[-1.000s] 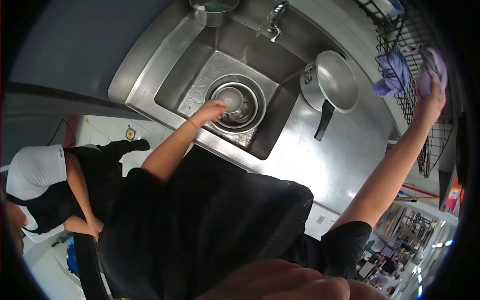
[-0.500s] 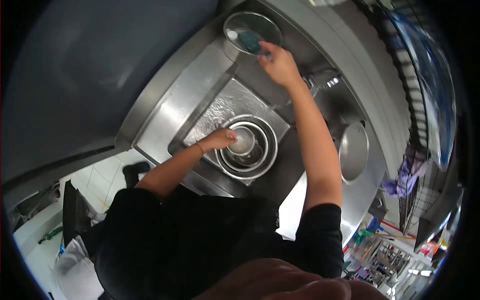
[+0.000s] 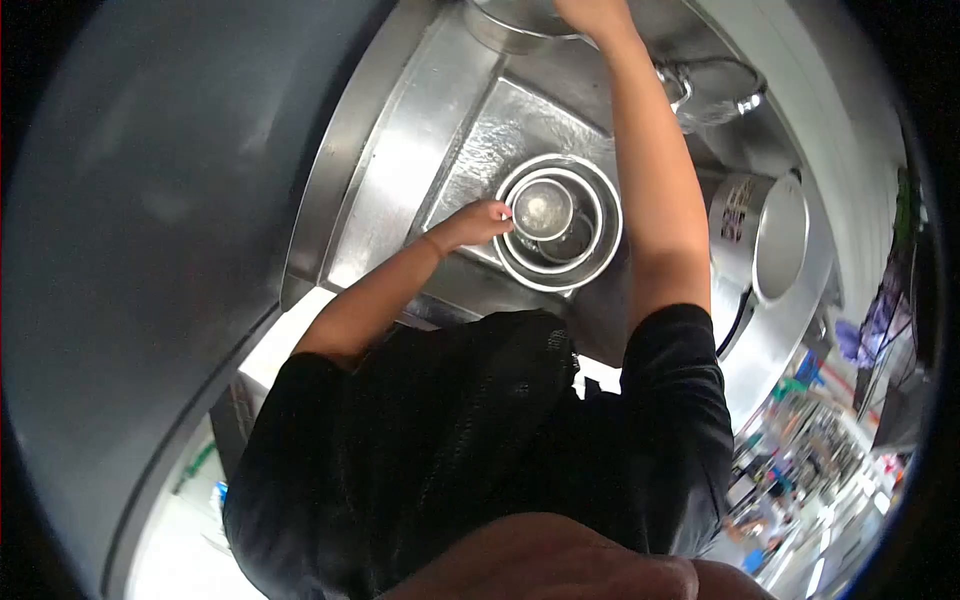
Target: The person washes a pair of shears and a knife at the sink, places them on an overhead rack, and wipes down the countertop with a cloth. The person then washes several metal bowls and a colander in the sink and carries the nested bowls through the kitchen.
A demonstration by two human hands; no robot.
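Observation:
My left hand [image 3: 480, 222] is closed on the near side of a small round metal bowl [image 3: 543, 209], fingers pinching its rim. This bowl is over two larger round metal vessels, one nested in the other; the outer vessel [image 3: 608, 256] rests in the steel sink [image 3: 515, 108]. Stretched far forward, my right hand [image 3: 596, 14] is at the rim of a wide metal basin [image 3: 498, 36]. The top of the picture cuts off its fingers and most of the basin's inside, so whether it grips anything does not show.
A faucet [image 3: 682, 88] stands right of my right forearm, with a clear stream or splash beside it. A large metal pot [image 3: 783, 240] lies tipped on the counter [image 3: 765, 345] at the right. A dark panel [image 3: 180, 200] fills the left side.
The view has shifted, so the sink and vessels appear further right. My right hand, earlier above the basin's green scrubbing pad with fingers apart, is now partly out of frame. My left hand keeps the small bowl.

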